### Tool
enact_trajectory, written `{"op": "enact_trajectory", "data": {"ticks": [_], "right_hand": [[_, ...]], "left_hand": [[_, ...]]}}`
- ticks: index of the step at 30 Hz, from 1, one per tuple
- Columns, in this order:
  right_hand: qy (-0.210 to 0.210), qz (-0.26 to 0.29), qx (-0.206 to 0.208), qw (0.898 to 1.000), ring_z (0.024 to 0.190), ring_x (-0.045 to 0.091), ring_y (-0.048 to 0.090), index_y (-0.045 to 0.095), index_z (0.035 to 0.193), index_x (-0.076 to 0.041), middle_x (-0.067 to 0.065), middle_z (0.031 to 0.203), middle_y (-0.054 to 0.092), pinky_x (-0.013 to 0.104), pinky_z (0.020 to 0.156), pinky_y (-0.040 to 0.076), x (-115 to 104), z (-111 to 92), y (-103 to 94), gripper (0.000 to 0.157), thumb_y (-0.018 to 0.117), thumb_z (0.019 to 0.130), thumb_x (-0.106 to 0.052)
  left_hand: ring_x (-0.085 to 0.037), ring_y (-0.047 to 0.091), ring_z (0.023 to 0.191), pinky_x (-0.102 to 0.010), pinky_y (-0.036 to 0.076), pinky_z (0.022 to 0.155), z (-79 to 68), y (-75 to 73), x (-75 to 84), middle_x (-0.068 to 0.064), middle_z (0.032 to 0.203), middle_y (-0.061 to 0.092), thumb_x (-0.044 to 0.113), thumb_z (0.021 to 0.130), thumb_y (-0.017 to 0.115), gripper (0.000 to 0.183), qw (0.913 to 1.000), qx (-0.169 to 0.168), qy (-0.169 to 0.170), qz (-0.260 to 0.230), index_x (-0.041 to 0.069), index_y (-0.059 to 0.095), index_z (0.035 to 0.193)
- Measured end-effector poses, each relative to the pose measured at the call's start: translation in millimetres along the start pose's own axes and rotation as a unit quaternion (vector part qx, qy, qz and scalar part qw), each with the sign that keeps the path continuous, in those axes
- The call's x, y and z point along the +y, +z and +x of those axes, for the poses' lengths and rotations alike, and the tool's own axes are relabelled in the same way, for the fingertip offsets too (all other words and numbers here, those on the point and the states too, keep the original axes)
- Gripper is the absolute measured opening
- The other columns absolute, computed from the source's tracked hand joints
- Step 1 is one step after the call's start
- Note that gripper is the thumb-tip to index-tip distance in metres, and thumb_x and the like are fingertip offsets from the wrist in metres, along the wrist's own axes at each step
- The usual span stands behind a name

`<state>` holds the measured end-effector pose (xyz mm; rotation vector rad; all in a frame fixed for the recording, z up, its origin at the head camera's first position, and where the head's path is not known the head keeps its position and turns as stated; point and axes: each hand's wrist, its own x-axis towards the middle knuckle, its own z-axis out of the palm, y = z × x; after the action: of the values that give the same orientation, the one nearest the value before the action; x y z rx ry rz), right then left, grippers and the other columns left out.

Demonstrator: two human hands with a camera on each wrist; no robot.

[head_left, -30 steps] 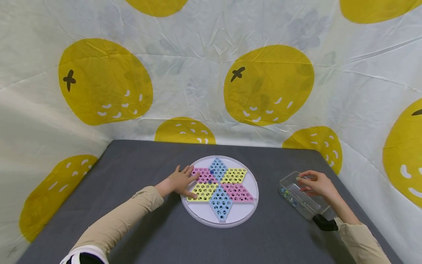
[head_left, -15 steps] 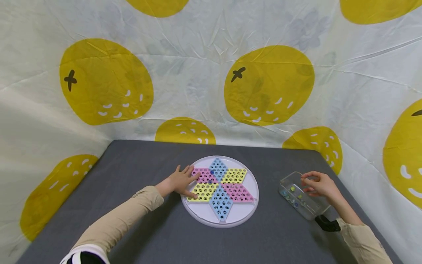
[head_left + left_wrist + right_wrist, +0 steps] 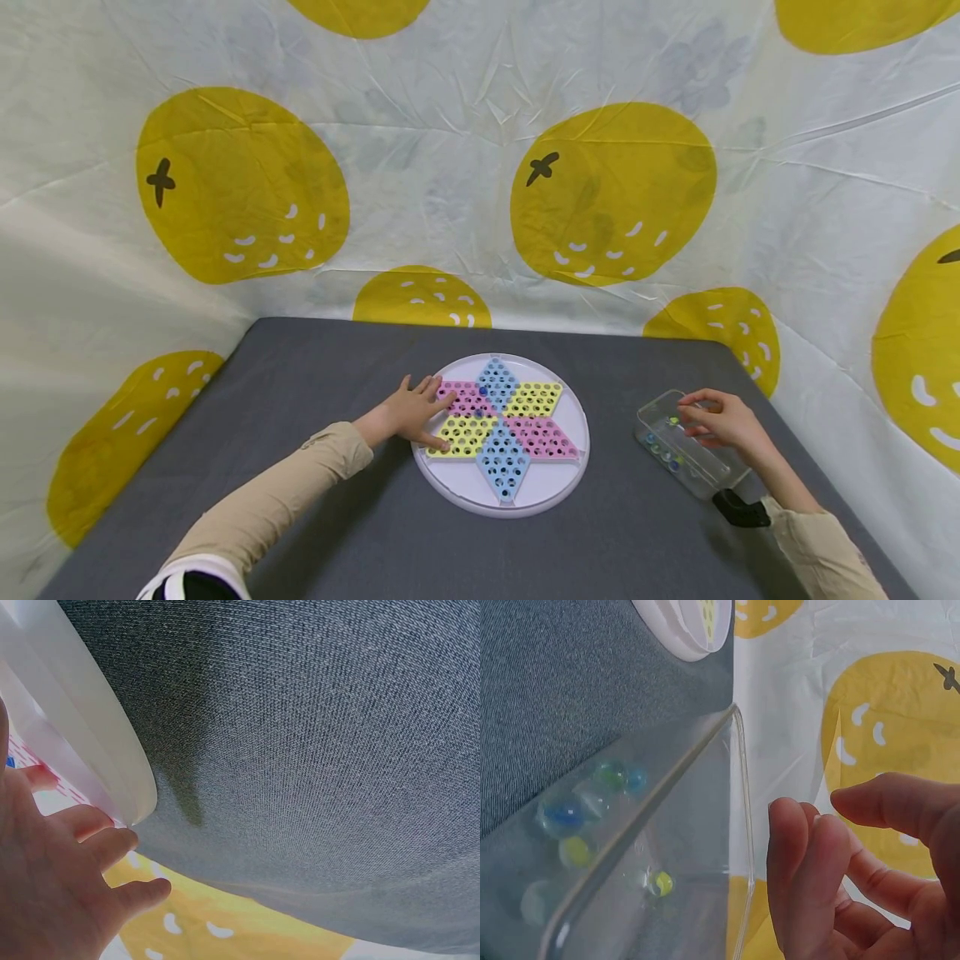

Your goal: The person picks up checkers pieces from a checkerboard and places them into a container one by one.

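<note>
A round white Chinese checkers board (image 3: 457, 482) with a pink, yellow and blue star lies mid-table. Two dark blue marbles (image 3: 483, 391) sit in its holes near the upper left. With fingers spread, my left hand (image 3: 408, 414) rests on the board's left side; in the left wrist view its fingertips are at the white rim. My right hand (image 3: 723, 423) hovers over a clear plastic box (image 3: 701, 482), its fingers loosely bent. Nothing shows between thumb and fingers in the right wrist view. Several glass marbles (image 3: 562, 814) lie along the box's side, and a yellow marble (image 3: 661, 883) lies apart from them.
A dark grey cloth covers the table (image 3: 337, 533). Behind and beside it hangs a white curtain (image 3: 435, 200) printed with big yellow fruit. A black strap (image 3: 741, 508) is on my right wrist.
A yellowish marble at my right fingertips has dropped into the box, and the marbles there have shifted. My right hand moved slightly right, then back left. The left hand stays still.
</note>
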<state>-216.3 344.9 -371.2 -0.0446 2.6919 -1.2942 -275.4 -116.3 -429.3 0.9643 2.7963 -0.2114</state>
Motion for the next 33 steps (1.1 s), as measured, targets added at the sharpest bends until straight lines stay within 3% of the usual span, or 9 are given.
{"op": "enact_trajectory", "data": {"ticks": [5, 16, 33], "right_hand": [[-0.003, 0.000, -0.003, 1.000, 0.068, 0.012, 0.066, 0.050, 0.113, 0.006, -0.003, 0.083, 0.068, 0.031, 0.060, 0.053, -2, 1, 4.2, 0.041, 0.053, 0.089, -0.027], [-0.008, -0.004, -0.012, 1.000, 0.067, 0.011, 0.065, 0.050, 0.114, 0.007, 0.021, 0.095, 0.066, 0.034, 0.059, 0.053, -8, 4, 14.4, 0.041, 0.054, 0.089, -0.025], [-0.026, 0.015, -0.041, 0.999, 0.071, 0.020, 0.066, 0.051, 0.113, 0.004, 0.013, 0.092, 0.066, 0.035, 0.061, 0.053, -21, 13, 36.3, 0.039, 0.056, 0.088, -0.025]], "left_hand": [[-0.037, 0.021, 0.134, -0.061, 0.019, 0.102, 0.3, 0.5, -0.6, -0.020, 0.147, 0.019, 0.069, 0.072, 0.051, 0.092, 1.0000, -0.002, -0.001, 0.001, 0.016, 0.025, 0.142], [-0.037, 0.020, 0.135, -0.060, 0.018, 0.102, 1.1, 1.3, -1.9, -0.019, 0.148, 0.018, 0.070, 0.072, 0.050, 0.092, 1.0000, -0.004, 0.001, -0.004, 0.017, 0.023, 0.142], [-0.037, 0.019, 0.135, -0.061, 0.017, 0.102, 1.3, 3.5, -2.7, -0.019, 0.148, 0.017, 0.069, 0.072, 0.050, 0.092, 0.9999, -0.003, 0.003, -0.011, 0.017, 0.024, 0.142]]}}
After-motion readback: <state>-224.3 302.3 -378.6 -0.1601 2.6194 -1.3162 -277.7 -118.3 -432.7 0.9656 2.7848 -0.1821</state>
